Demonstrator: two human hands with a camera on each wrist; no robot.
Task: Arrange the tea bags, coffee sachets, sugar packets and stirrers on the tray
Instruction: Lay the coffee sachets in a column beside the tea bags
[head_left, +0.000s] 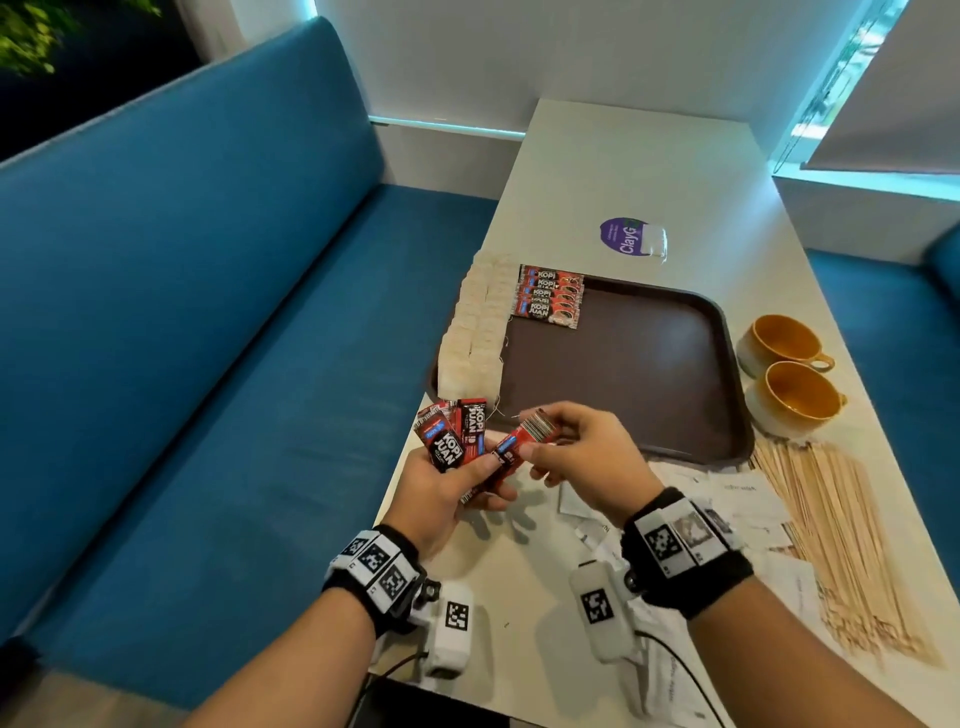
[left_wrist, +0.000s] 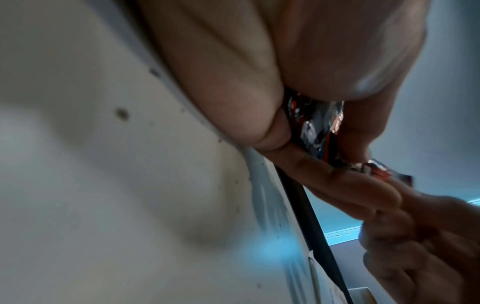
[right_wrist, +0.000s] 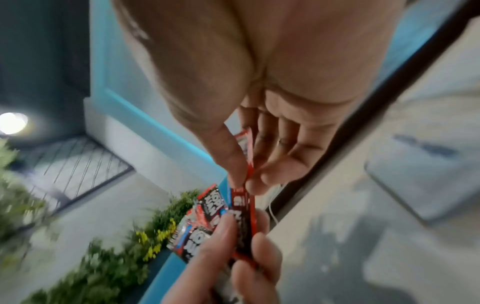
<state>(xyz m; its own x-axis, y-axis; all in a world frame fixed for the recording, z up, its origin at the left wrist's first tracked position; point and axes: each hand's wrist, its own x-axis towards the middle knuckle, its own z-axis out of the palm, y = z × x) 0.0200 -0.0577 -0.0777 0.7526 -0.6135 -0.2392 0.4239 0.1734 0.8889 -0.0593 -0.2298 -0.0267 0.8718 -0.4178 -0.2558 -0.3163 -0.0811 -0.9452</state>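
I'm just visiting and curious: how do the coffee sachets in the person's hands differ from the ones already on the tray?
The sachets on the tray lie flat in a neat overlapping row at the far left corner of the tray; the sachets in hand are fanned loosely in the left hand, off the tray. One of these, the single sachet, is also pinched by the right hand. Both groups are the same red-and-black kind.

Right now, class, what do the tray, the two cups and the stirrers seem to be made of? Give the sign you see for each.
Tray: probably plastic, dark brown, with a dull sheen and a moulded rim.
Cups: likely glazed ceramic, with glossy yellow insides and pale outsides.
Stirrers: apparently bare wood, thin pale matt sticks.
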